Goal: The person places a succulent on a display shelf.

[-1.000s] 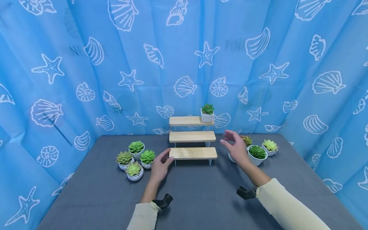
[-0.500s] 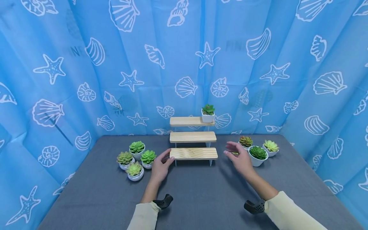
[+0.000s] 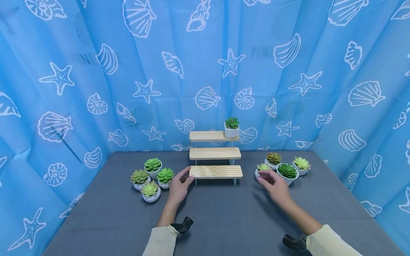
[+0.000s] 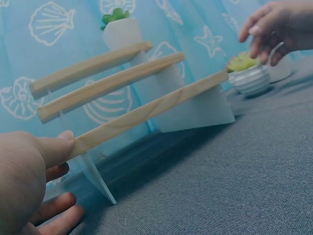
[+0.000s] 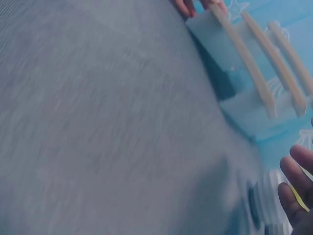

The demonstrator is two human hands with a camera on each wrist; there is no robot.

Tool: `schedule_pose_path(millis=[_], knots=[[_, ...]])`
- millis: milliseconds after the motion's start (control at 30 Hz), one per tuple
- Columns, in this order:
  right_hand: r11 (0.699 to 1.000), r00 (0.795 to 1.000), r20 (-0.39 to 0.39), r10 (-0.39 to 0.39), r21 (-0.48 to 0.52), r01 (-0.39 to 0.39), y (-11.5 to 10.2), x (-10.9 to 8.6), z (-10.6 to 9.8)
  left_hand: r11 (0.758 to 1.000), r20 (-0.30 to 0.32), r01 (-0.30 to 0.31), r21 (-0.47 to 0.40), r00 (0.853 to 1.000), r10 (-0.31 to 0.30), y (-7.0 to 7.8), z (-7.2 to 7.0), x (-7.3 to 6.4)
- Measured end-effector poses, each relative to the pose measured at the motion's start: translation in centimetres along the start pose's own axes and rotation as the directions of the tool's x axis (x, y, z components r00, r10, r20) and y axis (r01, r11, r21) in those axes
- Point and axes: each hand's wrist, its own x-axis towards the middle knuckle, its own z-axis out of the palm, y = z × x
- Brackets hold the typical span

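Note:
A three-step wooden display stand (image 3: 216, 172) with pale translucent legs stands at mid-table. My left hand (image 3: 178, 187) pinches the left end of its lowest step, thumb on top and fingers beneath, as the left wrist view shows. On the top step's right end sits a succulent in a square white pot (image 3: 231, 131). To the right, my right hand (image 3: 278, 188) hovers with loosely bent fingers and nothing in its grasp. Its fingertips overlap a yellow-green succulent (image 3: 263, 166) in a ribbed white pot (image 4: 250, 81), partly hidden behind the hand.
Behind that pot are a reddish succulent (image 3: 274, 158), a dark green one (image 3: 287, 170) and a light green one (image 3: 301, 163), all in white pots. Several potted succulents (image 3: 151, 189) cluster left of my left hand. A blue shell-print curtain (image 3: 173, 81) encloses the grey table (image 3: 224, 220).
My right hand has come down and slightly right from beside the stand to the yellow-green succulent. My left hand keeps its grip on the lowest step.

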Motion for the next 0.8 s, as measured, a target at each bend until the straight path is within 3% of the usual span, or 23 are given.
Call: schedule_pose_path(millis=[167, 433, 800], knots=[[0.996, 0.999, -0.026, -0.027, -0.087, 0.025, 1.2, -0.8, -1.1, 1.0, -0.006, -0.003, 0.003, 1.0, 0.003, -0.1, 0.1, 0.1], [0.978, 0.998, -0.051, 0.026, -0.206, -0.036, 2.1, -1.3, -2.1, 1.0, -0.004, -0.006, 0.008, 1.0, 0.006, -0.2, 0.1, 0.1], [0.969, 0.988, -0.137, 0.065, -0.227, -0.095, 2.7, -1.1, -2.1, 1.0, -0.003, -0.012, -0.002, 1.0, 0.012, 0.0, 0.0, 0.0]])
